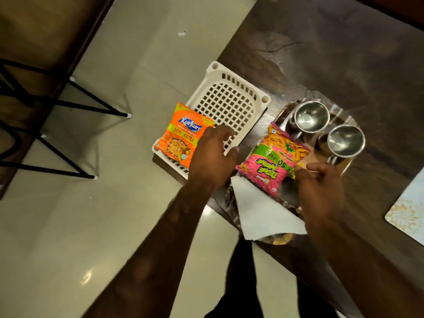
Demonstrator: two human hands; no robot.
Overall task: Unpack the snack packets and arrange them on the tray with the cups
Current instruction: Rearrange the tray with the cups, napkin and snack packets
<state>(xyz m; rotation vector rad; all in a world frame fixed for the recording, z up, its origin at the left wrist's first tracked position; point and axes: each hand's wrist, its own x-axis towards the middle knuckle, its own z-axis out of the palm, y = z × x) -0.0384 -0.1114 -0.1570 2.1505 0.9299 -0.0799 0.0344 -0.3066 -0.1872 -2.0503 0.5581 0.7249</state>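
Observation:
A white slotted basket (229, 99) sits at the edge of the dark table and holds an orange Kurkure packet (183, 138) at its near left end. My left hand (213, 154) hovers over the basket just right of that packet, fingers loosely bent and holding nothing. To the right, a steel tray (285, 113) carries two steel cups (311, 117) (346, 141). A pink and green snack packet (270, 159) lies on the tray in front of the cups. My right hand (319, 182) pinches that packet's right edge, and a bit of yellow packaging shows beneath it.
A white paper napkin (263, 212) lies at the tray's near end, over some biscuits. A patterned placemat (408, 212) is at the far right on the table (344, 53). Black metal furniture legs (68, 104) stand on the pale floor to the left.

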